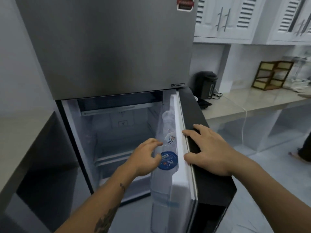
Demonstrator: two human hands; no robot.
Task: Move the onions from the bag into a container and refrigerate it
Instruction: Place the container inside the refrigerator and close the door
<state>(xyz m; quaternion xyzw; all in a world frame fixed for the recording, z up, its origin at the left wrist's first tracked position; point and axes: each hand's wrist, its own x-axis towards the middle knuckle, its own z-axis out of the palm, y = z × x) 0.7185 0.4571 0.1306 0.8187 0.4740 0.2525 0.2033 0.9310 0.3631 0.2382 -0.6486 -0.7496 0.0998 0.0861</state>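
The grey fridge (109,47) stands in front of me with its lower door (213,185) swung open to the right. My right hand (212,152) grips the top edge of that door, fingers over the white inner lining. My left hand (146,157) hovers inside the opening with loosely curled fingers and holds nothing. It is right beside the blue-capped water bottles (168,161) in the door rack. The lit fridge shelves (111,158) look bare. No onions, bag or container are in view.
A dark cabinet with a pale top (33,148) stands close on the left. To the right, a counter (252,105) carries a black kettle (206,86) and a wooden rack (272,74). Another person's foot (301,153) shows at the right edge of the tiled floor.
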